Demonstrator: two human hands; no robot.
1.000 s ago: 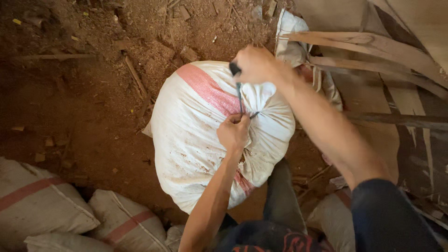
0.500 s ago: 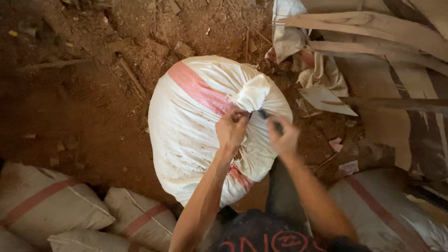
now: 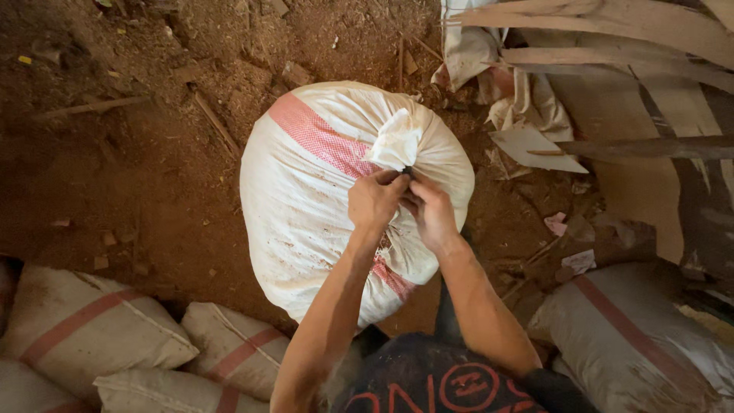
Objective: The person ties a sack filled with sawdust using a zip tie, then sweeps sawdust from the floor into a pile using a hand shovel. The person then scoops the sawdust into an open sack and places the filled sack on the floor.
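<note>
one big white sack with a pink stripe on the dirt, left hand and right hand both pinched tight on its bunched neck just above the fingertips, four more striped sacks lower down

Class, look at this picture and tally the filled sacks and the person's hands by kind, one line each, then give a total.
Upright tied white sack with a red stripe: 1
Sacks lying at lower left: 4
Sack lying at lower right: 1
Hands at the sack's tied neck, left hand and right hand: 2
Total: 8
</note>
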